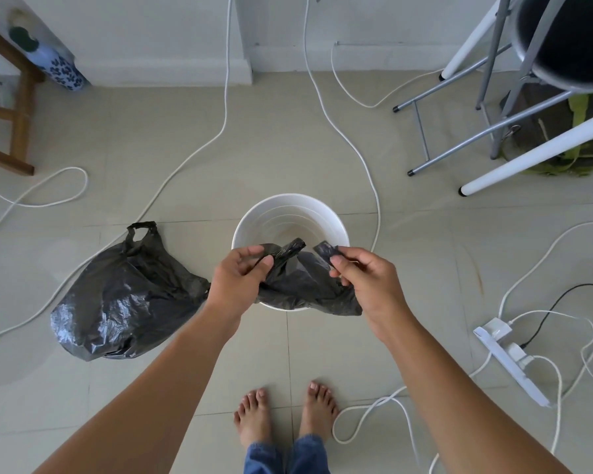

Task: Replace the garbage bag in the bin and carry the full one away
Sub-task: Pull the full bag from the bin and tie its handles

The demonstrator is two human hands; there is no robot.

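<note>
A round white bin [290,208] stands on the tiled floor in front of me, with no liner inside. Over its near rim I hold a fresh black garbage bag [302,285], still crumpled. My left hand [238,282] pinches one handle of it. My right hand [363,278] pinches the other handle, a little apart from the first. The full black garbage bag [124,295] lies on the floor to the left of the bin, its handles loose and untied.
White cables [353,145] snake over the floor around the bin. A white power strip [509,360] lies at the right. A metal stool [493,97] and white table legs stand at the back right, a wooden chair [18,107] at the back left. My bare feet [285,415] stand behind the bin.
</note>
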